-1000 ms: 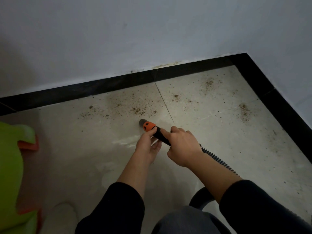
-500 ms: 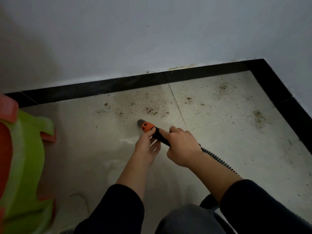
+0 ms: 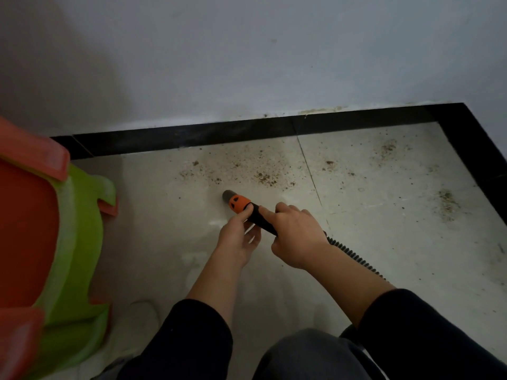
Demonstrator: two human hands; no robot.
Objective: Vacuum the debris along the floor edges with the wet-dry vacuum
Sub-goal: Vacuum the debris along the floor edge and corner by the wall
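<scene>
The vacuum nozzle (image 3: 236,202) has a grey tip and an orange collar on a black handle, low over the pale floor tile. My right hand (image 3: 297,238) grips the black handle from above. My left hand (image 3: 238,237) holds the nozzle just behind the orange collar, thumb on top. A ribbed black hose (image 3: 356,257) runs back from the handle past my right forearm. Brown debris (image 3: 263,176) lies scattered just beyond the tip, along the black skirting (image 3: 192,135). More debris patches (image 3: 447,200) lie to the right, toward the corner.
A green and orange plastic stool (image 3: 63,242) stands at the left, close to my left arm. The white wall (image 3: 247,64) rises behind the skirting, and a second skirting run (image 3: 482,149) forms a corner at the far right.
The view has swung left, so the stool fills more of the left side and the corner sits farther right. My hands keep the same hold on the nozzle.
</scene>
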